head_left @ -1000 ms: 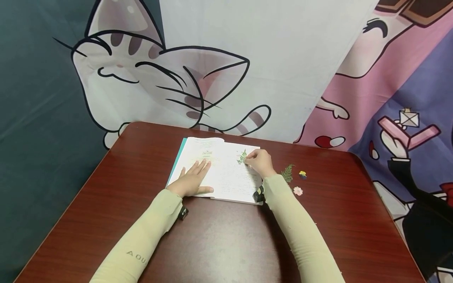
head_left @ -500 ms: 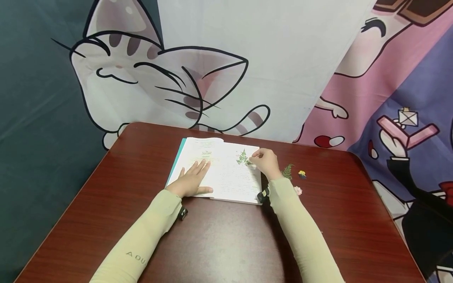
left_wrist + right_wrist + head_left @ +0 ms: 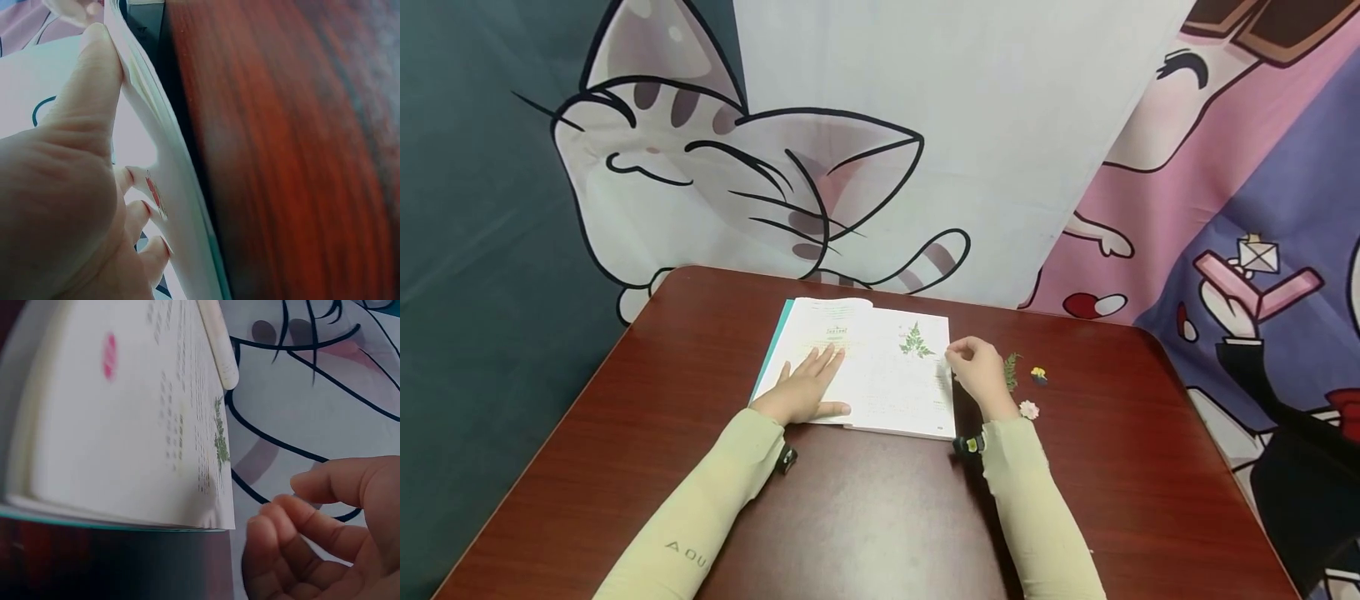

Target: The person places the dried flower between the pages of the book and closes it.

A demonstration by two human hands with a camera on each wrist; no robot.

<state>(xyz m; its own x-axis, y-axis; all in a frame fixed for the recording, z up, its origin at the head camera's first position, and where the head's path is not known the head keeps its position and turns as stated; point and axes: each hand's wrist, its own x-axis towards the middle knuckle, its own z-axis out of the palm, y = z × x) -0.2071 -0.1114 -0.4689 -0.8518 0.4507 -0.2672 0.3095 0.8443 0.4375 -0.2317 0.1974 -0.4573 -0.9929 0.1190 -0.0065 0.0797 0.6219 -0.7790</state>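
Note:
An open book point(image 3: 895, 400) with white printed pages and a teal cover lies on the table. My left hand point(image 3: 801, 396) rests on its left page with fingers spread; the left wrist view shows the thumb point(image 3: 94, 81) along the page edge. On the right page, near the top, lies a green fern leaf point(image 3: 915, 341), also visible in the right wrist view as a green sprig point(image 3: 220, 439). Just off the book's right edge is my right hand point(image 3: 981, 371), fingers loosely bent. In its wrist view a gap shows between thumb and index finger point(image 3: 300, 512), holding nothing.
Right of the right hand, another fern leaf point(image 3: 1011, 372), a small yellow-and-dark flower point(image 3: 1038, 375) and a pale pink flower point(image 3: 1028, 409) lie on the reddish-brown table point(image 3: 865, 517). A cloth with a printed cat point(image 3: 647, 183) hangs behind the table's far edge.
My right hand has drawn away from the fern leaf, moving right and slightly nearer, past the book's edge. The leaf stays on the right page, fully uncovered. The left hand remains on the left page.

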